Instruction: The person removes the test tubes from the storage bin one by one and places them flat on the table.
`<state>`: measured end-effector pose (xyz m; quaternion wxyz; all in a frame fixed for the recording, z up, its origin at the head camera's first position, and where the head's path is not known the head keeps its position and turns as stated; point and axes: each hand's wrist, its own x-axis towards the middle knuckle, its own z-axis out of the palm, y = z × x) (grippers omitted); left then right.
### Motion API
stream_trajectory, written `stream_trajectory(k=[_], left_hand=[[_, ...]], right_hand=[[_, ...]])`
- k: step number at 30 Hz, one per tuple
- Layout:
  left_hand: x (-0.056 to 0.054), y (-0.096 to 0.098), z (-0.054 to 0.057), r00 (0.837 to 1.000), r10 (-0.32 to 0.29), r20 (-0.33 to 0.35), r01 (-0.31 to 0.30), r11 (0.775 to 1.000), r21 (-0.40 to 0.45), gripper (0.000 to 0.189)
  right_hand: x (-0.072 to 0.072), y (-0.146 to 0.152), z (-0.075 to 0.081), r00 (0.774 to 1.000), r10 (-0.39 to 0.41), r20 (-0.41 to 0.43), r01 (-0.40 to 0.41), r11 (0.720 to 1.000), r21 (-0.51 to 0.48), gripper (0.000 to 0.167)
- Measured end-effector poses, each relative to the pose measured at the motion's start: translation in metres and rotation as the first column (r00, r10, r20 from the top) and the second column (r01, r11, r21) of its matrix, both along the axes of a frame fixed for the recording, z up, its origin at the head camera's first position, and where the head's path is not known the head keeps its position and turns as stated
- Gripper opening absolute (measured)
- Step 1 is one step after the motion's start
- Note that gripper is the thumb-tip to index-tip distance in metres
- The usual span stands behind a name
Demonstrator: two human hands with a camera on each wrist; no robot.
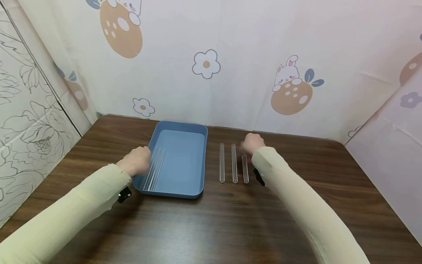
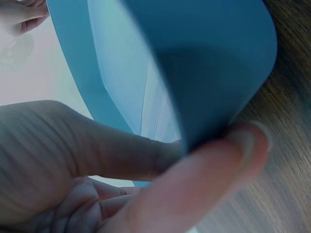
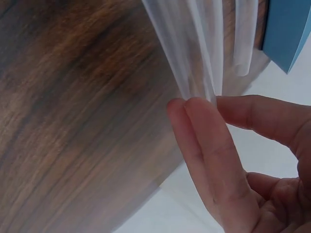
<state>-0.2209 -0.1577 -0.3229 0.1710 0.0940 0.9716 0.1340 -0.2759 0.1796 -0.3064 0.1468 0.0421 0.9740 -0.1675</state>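
The worktop (image 1: pixel 184 231) is brown and wood-grained, with rounded far corners. Behind it is a pale cloth (image 1: pixel 244 44), printed with a white flower (image 1: pixel 206 69) near the middle, another flower (image 1: pixel 148 109) lower left, and a rabbit (image 1: pixel 286 75) above a tan fruit (image 1: pixel 290 99) at right. A white panel (image 1: pixel 16 99) with line-drawn blooms (image 1: pixel 43 137) stands far left.

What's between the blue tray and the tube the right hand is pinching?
Two clear tubes lie side by side there on the table, shown in the head view.

Dark wood-grain table (image 1: pixel 184 227); on it blue tray (image 1: pixel 184 161), two clear tubes (image 1: pixel 222 163); third tube (image 1: pixel 245 170) perhaps touching.
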Motion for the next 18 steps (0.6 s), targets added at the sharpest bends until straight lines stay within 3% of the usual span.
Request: stream_trajectory(k=[18], left_hand=[[0.001,0.000,0.001,1.000,-0.013,-0.004,0.013,1.000,0.019,0.047]], right_hand=[[-0.002,0.010,-0.017,0.999,-0.035,0.004,0.035,0.999,-0.025,0.029]])
